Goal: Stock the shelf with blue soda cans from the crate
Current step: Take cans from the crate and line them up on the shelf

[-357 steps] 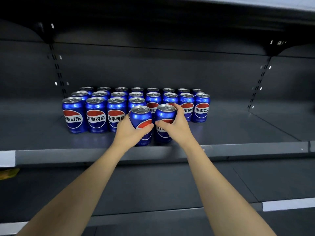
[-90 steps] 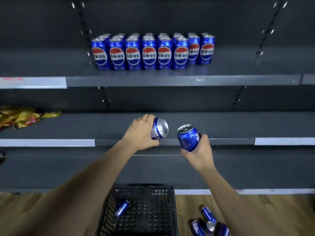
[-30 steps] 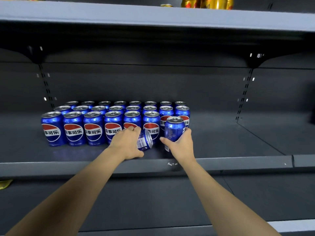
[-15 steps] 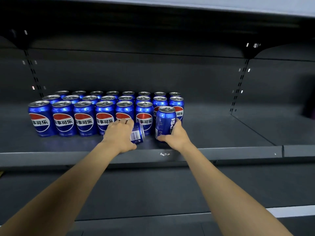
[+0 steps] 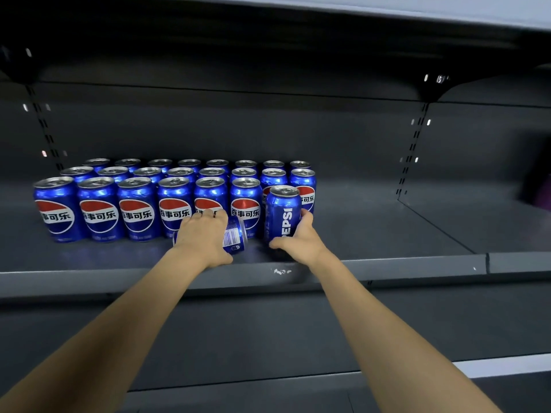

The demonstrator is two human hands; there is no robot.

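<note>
The dark grey shelf (image 5: 387, 263) fills most of my view, its right half bare and its left half taken by a block of blue cans (image 5: 137, 204) standing upright in three rows, labels facing me. Just in front of that block, near the shelf's front edge, are the two cans I am bringing in. My right hand (image 5: 298, 236) wraps around the lower body of an upright can (image 5: 281, 213), thumb on the near side and fingers round the right, set just right of the front row's last can with its logo turned sideways. My left hand (image 5: 205, 236) curls over a tipped can (image 5: 235, 236) lying on its side, barcode showing, its top pointing right and touching or nearly touching the front row. I judge these cans full, so fairly heavy for their size, stiff but easy to dent, and smooth enough to slip in a loose hold. I would take each around the middle of the wall, not the rim, and stand the tipped one up before sliding it into line.
</note>
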